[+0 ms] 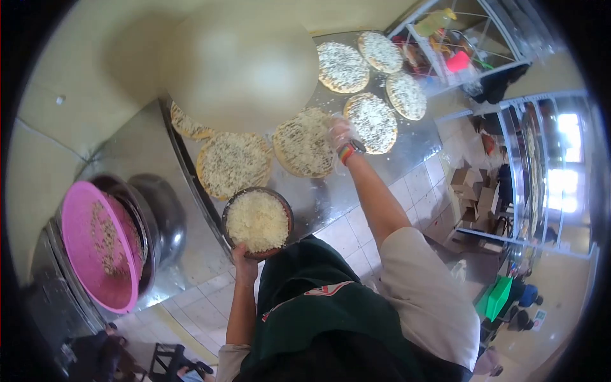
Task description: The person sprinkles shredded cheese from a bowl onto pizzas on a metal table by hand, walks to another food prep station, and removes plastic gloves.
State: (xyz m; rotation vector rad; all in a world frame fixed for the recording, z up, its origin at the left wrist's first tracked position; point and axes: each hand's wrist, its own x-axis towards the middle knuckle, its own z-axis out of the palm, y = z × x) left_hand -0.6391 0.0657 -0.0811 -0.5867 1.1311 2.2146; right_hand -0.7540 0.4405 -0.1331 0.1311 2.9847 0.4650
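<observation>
My left hand (244, 260) grips the near rim of a round brown bowl (291, 219) filled with grated white cheese (256, 221). The bowl sits at the table's near edge, by my apron. My right hand (344, 132), in a clear plastic glove, is over the right edge of a round flat pizza base (304, 143) with a dark topping and white shreds on it. Its fingers are blurred under the glove, so their grip does not show. To the left lies another topped base (233, 164), and to the right a whiter one (371, 124).
Several more cheese-covered bases (342, 67) lie on the metal table (407, 149). A large pale round shape (248, 63) blocks the upper left. A pink basin (95, 254) with crumbly filling stands at left. Wire shelves (439, 57) stand at upper right, cardboard boxes (474, 191) below.
</observation>
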